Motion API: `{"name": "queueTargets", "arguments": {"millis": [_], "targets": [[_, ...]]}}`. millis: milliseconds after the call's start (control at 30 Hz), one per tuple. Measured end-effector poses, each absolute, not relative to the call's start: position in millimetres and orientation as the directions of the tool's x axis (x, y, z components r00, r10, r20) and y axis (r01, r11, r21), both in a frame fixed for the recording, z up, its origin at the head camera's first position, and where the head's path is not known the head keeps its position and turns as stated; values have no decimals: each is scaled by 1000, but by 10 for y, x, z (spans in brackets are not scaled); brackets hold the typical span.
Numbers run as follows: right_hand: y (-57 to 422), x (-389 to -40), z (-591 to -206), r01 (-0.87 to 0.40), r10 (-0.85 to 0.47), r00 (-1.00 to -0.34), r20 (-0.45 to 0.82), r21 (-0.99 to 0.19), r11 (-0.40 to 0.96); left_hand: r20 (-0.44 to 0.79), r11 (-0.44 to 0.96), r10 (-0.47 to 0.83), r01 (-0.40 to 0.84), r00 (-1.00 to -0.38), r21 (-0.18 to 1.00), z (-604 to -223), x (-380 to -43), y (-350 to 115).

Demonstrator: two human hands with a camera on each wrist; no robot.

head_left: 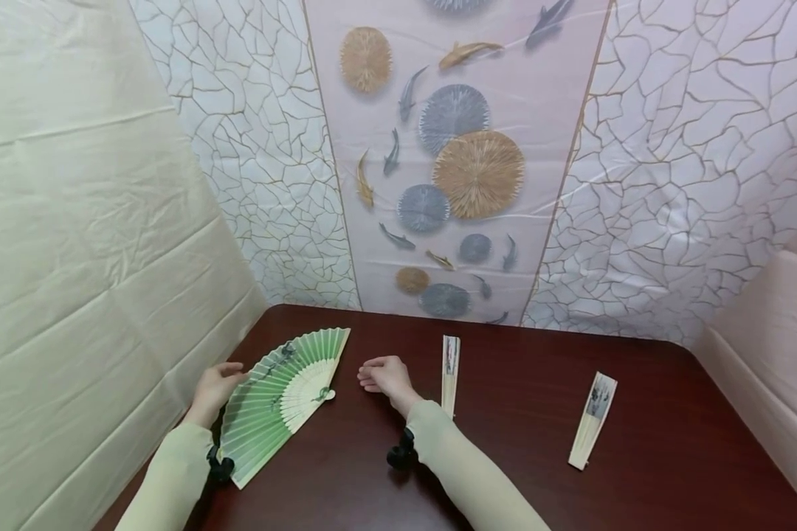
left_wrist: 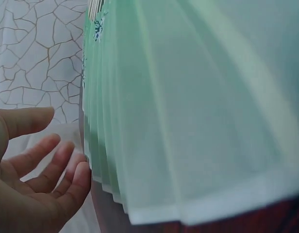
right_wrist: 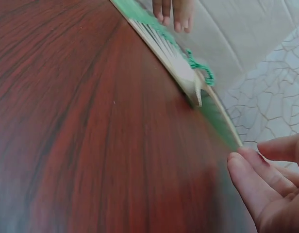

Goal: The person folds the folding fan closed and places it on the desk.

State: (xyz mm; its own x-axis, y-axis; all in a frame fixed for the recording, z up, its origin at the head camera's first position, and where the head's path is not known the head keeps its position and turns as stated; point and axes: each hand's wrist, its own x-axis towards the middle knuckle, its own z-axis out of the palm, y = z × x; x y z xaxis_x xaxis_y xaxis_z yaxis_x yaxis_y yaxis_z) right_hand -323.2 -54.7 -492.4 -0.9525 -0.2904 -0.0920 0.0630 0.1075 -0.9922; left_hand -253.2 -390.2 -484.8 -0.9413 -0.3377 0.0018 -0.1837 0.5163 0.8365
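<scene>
An unfolded green folding fan (head_left: 266,394) lies on the left of the dark table, its pale ribs meeting at a pivot with a green cord (right_wrist: 200,70). Beside its outer pleated edge is my left hand (head_left: 215,387). The fingers of that hand are loosely bent and hold nothing; in the left wrist view the little finger is at the pleats (left_wrist: 103,160), though whether it touches cannot be told. My right hand (head_left: 387,377) hovers a short way right of the pivot. Its fingers (right_wrist: 251,189) curve gently, with nothing gripped between them.
Two folded fans with pale ribs lie on the table (head_left: 505,457): one fan (head_left: 449,376) just right of my right hand, another fan (head_left: 592,420) farther right. Behind stands a patterned cloth wall (head_left: 292,184); a cream cloth (head_left: 106,221) closes off the left side.
</scene>
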Motion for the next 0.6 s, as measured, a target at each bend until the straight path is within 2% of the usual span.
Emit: {"name": "queueTargets", "arguments": {"millis": [167, 400, 600], "targets": [[-721, -3231, -5007, 84, -283, -952, -113, -990, 113, -21, 528, -343, -211, -939, 823, -4872, -2462, -3930], [-901, -3214, -5051, 97, -300, -946, -120, -991, 90, -125, 449, -339, -277, -932, 850, -4930, -2449, -3919], [-1016, -3221, -4988, 106, -347, -927, -141, -987, 118, -106, 444, -329, -253, -938, 859, -4916, -2496, -3914]]}}
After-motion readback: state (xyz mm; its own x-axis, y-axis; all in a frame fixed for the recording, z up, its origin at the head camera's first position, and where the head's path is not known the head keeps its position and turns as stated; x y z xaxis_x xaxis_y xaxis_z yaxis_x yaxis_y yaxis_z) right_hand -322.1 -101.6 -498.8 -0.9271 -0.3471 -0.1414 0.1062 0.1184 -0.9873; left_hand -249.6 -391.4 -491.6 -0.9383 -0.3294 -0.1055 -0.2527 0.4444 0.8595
